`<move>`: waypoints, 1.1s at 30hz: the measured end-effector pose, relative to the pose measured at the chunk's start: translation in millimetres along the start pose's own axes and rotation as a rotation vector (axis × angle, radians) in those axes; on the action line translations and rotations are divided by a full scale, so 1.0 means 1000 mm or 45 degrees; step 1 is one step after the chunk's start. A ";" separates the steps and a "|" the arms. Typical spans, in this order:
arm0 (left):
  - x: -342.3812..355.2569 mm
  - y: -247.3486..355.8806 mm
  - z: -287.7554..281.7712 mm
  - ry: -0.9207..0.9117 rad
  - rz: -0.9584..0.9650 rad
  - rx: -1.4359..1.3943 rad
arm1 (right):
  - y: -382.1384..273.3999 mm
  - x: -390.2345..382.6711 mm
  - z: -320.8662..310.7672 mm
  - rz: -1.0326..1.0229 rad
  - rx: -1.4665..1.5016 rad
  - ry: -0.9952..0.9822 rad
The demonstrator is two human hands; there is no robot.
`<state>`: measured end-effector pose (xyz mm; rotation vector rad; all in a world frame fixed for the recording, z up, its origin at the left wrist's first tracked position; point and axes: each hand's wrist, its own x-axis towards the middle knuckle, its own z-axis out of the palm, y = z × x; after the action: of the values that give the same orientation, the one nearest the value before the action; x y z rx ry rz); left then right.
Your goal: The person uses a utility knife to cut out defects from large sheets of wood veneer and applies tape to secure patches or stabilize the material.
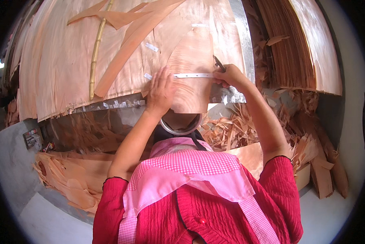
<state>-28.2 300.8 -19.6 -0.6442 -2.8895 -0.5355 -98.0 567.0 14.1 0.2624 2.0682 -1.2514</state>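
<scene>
My left hand (161,90) lies flat, fingers stretched out, on a thin wood veneer sheet (190,97) at the near edge of the table. A white perforated tape strip (194,75) runs across the veneer from beside those fingers to my right hand (232,76). That hand is closed around a slim dark tool (220,63), whose kind I cannot make out, with its fingers at the strip's right end. Shorter pieces of white tape (151,47) stick to the veneer farther up and beside my left hand.
A bamboo stick (96,53) and loose veneer strips (127,53) lie across the sheets at left. Stacked veneer (294,44) stands at right. Below the table are a round metal-rimmed container (182,131), heaped veneer scraps (231,128) and more offcuts (70,175).
</scene>
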 end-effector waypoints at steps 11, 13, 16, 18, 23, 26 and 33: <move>0.017 0.039 0.018 -0.373 0.269 0.057 | 0.013 0.010 -0.001 -0.014 0.169 -0.034; 0.024 0.055 0.024 -0.412 0.243 0.073 | 0.011 0.010 0.000 0.002 0.183 -0.036; 0.028 0.067 0.023 -0.448 0.171 0.069 | 0.013 0.012 0.000 0.023 0.158 -0.022; 0.028 0.068 0.025 -0.396 0.187 0.054 | 0.014 0.012 -0.001 0.026 0.153 -0.020; 0.034 0.077 0.033 -0.244 0.111 -0.021 | 0.011 0.011 -0.001 0.024 0.094 -0.025; 0.031 0.078 0.032 -0.215 0.154 0.081 | -0.002 -0.003 0.016 -0.053 -0.778 0.483; 0.027 -0.026 -0.015 0.021 0.012 -0.560 | 0.015 -0.044 0.023 -0.040 -0.405 0.482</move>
<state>-62.8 283.8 -8.6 -0.6976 -2.7642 -1.1858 -47.4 562.8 25.8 0.3394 2.5655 -0.9208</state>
